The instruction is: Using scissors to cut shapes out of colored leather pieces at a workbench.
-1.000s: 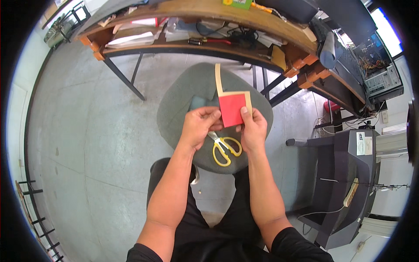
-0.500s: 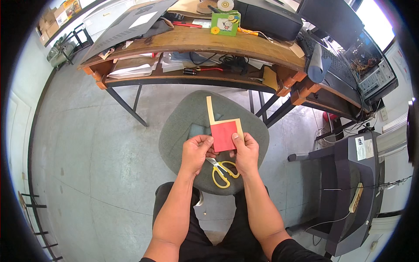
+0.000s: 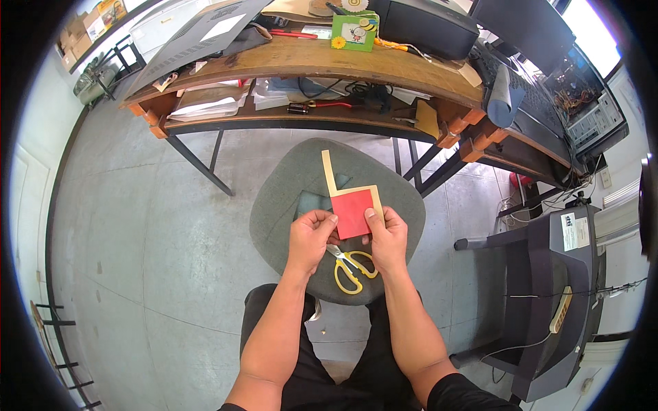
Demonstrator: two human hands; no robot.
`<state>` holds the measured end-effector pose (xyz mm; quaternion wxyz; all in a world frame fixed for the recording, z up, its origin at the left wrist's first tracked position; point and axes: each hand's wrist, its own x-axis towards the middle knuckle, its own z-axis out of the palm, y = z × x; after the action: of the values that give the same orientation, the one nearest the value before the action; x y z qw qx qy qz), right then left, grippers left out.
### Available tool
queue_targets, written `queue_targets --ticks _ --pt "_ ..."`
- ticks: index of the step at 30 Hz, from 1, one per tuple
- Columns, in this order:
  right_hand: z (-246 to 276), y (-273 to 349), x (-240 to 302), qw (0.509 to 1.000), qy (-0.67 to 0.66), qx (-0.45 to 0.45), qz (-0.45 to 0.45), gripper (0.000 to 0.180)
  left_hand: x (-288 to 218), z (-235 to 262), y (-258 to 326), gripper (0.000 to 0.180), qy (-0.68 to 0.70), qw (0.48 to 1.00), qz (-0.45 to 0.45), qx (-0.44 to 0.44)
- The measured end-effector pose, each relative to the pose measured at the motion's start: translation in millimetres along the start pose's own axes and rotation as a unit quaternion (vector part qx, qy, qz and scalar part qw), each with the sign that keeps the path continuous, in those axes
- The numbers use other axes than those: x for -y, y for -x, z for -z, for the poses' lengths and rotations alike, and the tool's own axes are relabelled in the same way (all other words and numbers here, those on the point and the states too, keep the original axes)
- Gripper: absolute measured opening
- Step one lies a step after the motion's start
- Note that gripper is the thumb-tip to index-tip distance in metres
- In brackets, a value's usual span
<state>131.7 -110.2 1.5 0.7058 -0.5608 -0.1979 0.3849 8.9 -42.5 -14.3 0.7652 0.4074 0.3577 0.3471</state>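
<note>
Between both hands I hold a red paper square point(image 3: 352, 213) lying over a cream paper piece point(image 3: 330, 171), whose long narrow strip sticks up past the square's upper left corner. My left hand point(image 3: 312, 238) pinches the lower left edge of the red square between thumb and fingers. On the right side, my right hand point(image 3: 386, 235) presses its thumb on the red face, with the fingers behind the papers. Just below the hands, yellow-handled scissors point(image 3: 349, 271) rest on the grey padded stool seat point(image 3: 274, 205), their blades partly hidden by my left hand.
A wooden desk point(image 3: 301, 65) stands ahead, with a green picture frame point(image 3: 353, 34), a black printer point(image 3: 425, 31) and a laptop point(image 3: 205, 41) on it. Its shelf point(image 3: 260, 122) holds papers and cables. At right are an opened computer case point(image 3: 595, 127) and a dark grey cabinet-like unit point(image 3: 541, 240).
Both hands keep their grip on the papers, which stay nearly still. The left fingers have edged slightly up and right along the red square's edge.
</note>
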Motion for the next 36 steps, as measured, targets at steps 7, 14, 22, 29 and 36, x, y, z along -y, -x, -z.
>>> queue_targets --ticks 7,14,22,29,36 --pt "-3.6 7.5 -4.7 0.987 0.154 0.046 0.016 0.017 -2.4 -13.0 4.9 0.027 0.115 0.993 0.015 0.025" --pt "-6.7 13.7 -4.9 0.984 0.162 0.051 0.051 0.019 -4.4 -11.8 4.9 0.021 0.090 0.995 -0.035 -0.020" --pt "26.0 61.8 -27.0 0.906 0.415 0.031 0.080 0.036 -13.2 2.4 5.2 0.020 0.102 0.988 -0.101 -0.056" --pt "31.4 93.6 -47.8 0.723 0.668 0.135 0.115 0.054 -19.0 7.9 10.2 0.019 0.124 0.980 -0.136 -0.079" --pt "35.1 72.1 -43.4 0.734 0.664 0.120 0.073 0.048 -22.7 15.6 9.9 0.020 0.152 0.978 -0.122 -0.070"
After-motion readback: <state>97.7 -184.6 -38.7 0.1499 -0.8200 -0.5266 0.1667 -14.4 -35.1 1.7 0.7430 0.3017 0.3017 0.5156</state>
